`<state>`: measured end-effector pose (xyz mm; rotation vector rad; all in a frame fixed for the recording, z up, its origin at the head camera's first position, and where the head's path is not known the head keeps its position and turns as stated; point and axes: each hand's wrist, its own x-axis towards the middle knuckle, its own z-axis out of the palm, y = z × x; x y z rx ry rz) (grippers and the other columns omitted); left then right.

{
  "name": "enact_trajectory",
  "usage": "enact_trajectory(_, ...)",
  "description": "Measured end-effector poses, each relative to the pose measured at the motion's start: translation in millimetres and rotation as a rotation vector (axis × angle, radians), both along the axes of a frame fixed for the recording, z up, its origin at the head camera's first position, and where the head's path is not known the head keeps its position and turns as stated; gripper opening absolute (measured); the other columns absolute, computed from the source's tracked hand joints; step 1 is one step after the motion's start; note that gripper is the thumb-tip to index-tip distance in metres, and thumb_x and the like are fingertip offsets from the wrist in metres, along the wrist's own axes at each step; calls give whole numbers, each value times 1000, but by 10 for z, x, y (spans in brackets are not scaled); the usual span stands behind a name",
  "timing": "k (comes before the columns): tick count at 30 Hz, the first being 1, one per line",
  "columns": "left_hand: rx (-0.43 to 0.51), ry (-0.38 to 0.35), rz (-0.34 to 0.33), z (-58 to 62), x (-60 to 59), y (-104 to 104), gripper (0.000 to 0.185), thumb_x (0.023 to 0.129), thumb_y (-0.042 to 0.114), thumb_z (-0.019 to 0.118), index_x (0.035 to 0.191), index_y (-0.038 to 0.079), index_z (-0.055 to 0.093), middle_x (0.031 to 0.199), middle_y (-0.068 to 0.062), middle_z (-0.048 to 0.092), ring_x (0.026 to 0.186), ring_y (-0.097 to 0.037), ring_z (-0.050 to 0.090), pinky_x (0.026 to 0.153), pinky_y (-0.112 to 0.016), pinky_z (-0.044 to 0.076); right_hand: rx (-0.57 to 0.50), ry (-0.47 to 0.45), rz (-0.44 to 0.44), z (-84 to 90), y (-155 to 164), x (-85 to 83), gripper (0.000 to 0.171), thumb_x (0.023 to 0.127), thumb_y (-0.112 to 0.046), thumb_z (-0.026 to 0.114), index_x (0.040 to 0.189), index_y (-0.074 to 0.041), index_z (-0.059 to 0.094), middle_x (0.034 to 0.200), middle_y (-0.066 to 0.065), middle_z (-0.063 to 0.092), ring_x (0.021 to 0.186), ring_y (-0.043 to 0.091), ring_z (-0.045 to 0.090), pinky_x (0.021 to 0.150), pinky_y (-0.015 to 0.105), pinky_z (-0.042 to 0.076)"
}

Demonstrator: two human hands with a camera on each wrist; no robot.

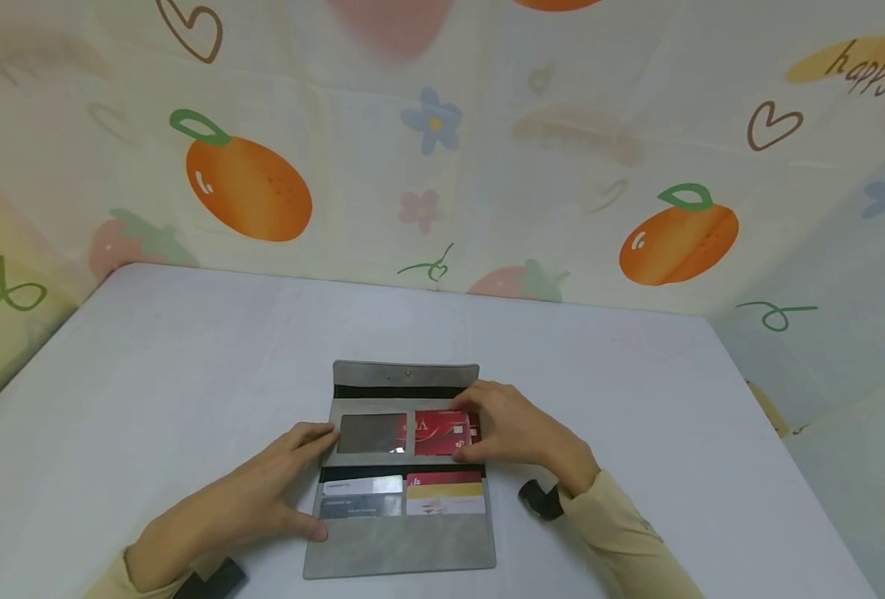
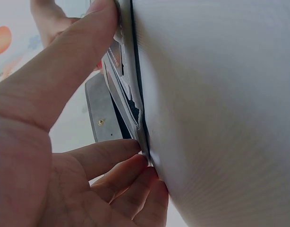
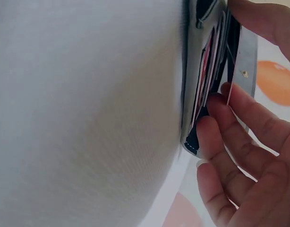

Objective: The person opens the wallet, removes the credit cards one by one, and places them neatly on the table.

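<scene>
Grey wallet lies unfolded on the white table, its long side running from near to far, and its flap folded back at the far end, where it leaves the pockets uncovered and easy to reach. Left hand is at the wallet's left side: the thumb rests on the near left part, spread well apart from the other fingers, which lie nearly straight and close together against the left edge farther off. That wide hold probably keeps the wallet from sliding or turning while the other hand works. Right hand comes in from the right, pinching a red card by its near and far edges, thumb at the near one and fingertips at the far one; gripped so, the card's flat faces seem free of the fingers, which would suit a narrow slot. The card is at the right pocket of the far panel, though how deep it sits inside is hard to tell beneath the hand. Beside it, the left window shows a dark face with a red strip along its right side. Nearer the person, a pale card overlaps a dark card on the left, and banded red, yellow and white cards fill the right, stepped apparently so each stays readable.
</scene>
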<state>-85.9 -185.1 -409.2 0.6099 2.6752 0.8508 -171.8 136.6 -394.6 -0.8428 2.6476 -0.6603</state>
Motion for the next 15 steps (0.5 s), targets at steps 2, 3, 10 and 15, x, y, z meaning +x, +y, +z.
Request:
enact_trajectory(2, -5, 7, 0, 1, 1, 0, 112, 61, 49, 90, 147, -4, 41, 152, -15, 38, 138, -38, 41, 107, -59, 41, -15, -15, -12, 1, 15, 7, 55, 75, -30, 83, 122, -9, 65, 111, 1, 65, 103, 15, 57, 94, 40, 53)
enact_trajectory(3, -8, 10, 0, 1, 1, 0, 112, 61, 50, 90, 147, -4, 41, 152, -15, 39, 138, -38, 41, 107, -59, 41, -17, -17, -17, 0, 24, 10, 54, 75, -29, 83, 122, -9, 65, 110, 1, 64, 103, 15, 57, 94, 40, 53)
enact_trajectory(10, -6, 16, -5, -4, -2, -2, 112, 62, 50, 89, 147, -4, 41, 151, -15, 39, 138, -38, 42, 107, -59, 41, -38, -41, -49, -2, 96, 27, 52, 75, -28, 84, 120, -9, 66, 106, -2, 64, 102, 13, 57, 94, 38, 51)
enact_trajectory(15, -6, 12, -5, -7, -6, 2, 112, 62, 51, 89, 147, -4, 41, 151, -16, 39, 138, -39, 41, 107, -60, 40, -50, -46, -58, 1, 140, 39, 52, 75, -28, 85, 120, -9, 66, 107, -2, 63, 101, 14, 55, 95, 40, 51)
